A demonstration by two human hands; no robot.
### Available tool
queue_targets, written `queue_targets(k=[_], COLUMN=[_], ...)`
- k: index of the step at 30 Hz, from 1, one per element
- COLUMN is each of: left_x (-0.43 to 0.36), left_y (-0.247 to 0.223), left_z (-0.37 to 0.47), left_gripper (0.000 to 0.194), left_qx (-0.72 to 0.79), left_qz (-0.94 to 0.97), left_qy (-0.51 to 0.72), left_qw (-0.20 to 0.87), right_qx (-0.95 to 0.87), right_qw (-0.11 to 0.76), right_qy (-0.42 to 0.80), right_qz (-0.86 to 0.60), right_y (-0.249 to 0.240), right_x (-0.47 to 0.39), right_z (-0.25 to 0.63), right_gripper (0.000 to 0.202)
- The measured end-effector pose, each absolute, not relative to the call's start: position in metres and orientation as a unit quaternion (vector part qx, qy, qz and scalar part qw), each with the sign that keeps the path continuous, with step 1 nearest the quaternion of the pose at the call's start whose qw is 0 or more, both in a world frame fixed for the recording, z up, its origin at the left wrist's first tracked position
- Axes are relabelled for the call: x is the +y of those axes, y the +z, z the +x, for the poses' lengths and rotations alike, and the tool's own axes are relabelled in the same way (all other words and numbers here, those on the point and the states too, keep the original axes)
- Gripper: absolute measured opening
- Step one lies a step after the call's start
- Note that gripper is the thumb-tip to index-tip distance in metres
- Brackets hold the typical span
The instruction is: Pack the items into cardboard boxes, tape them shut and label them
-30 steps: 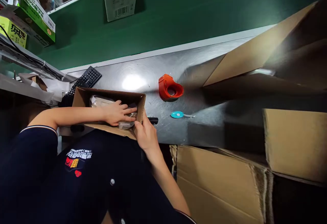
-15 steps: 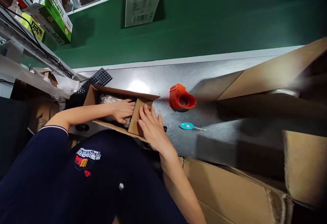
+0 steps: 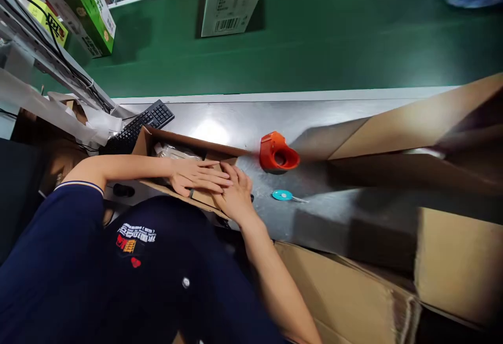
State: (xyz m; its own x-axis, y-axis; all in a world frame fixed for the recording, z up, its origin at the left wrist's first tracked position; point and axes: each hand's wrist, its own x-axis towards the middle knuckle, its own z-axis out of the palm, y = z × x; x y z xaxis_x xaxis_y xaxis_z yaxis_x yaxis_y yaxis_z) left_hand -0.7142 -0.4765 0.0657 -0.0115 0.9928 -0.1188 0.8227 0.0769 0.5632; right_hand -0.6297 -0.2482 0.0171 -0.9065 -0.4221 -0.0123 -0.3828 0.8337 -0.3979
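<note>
A long cardboard box (image 3: 181, 136) stands open on the metal table, close against my body. Inside its left part lies clear plastic wrapping (image 3: 173, 151); what it covers I cannot make out. My left hand (image 3: 198, 177) lies flat over the box's right part, fingers stretched across and its tips touching my right hand. My right hand (image 3: 234, 192) rests at the box's right end, pressing on the cardboard flap (image 3: 204, 197) there with its fingers extended. Right of the box are an orange tape dispenser (image 3: 271, 153) and a small turquoise-handled tool (image 3: 282, 195) with a thin metal end.
A black keyboard (image 3: 151, 120) and a mouse (image 3: 123, 190) lie to the left. Large cardboard boxes (image 3: 385, 134) crowd the right side and front edge. Across the back runs a green surface (image 3: 334, 45) bearing a pale green carton (image 3: 230, 6) and a green box (image 3: 88, 17).
My left hand has come up from inside the box and moved right, onto the flap and against my right hand. The flap now lies lower. The camera view has shifted slightly.
</note>
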Motion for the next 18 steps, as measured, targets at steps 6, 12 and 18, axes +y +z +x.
queue_targets(k=[6,12,18], left_x=[-0.454,-0.477,-0.641], left_y=[0.071,0.127,0.147], left_z=[-0.704,-0.701,-0.678], left_gripper=[0.082,0.056,0.055], left_qx=[0.751,0.805,0.947], left_qz=[0.593,0.530,0.150], left_qy=[0.197,0.194,0.220], left_qw=[0.214,0.185,-0.180], right_qx=[0.941,0.932,0.931], right_qw=[0.051,0.079,0.091], right_qy=[-0.225,-0.261,-0.270], right_qz=[-0.248,-0.237,-0.228], right_y=[0.015,0.013,0.021], right_x=[-0.257,-0.254,-0.255], right_z=[-0.635,-0.633,-0.636], right_gripper=[0.062,0.057,0.058])
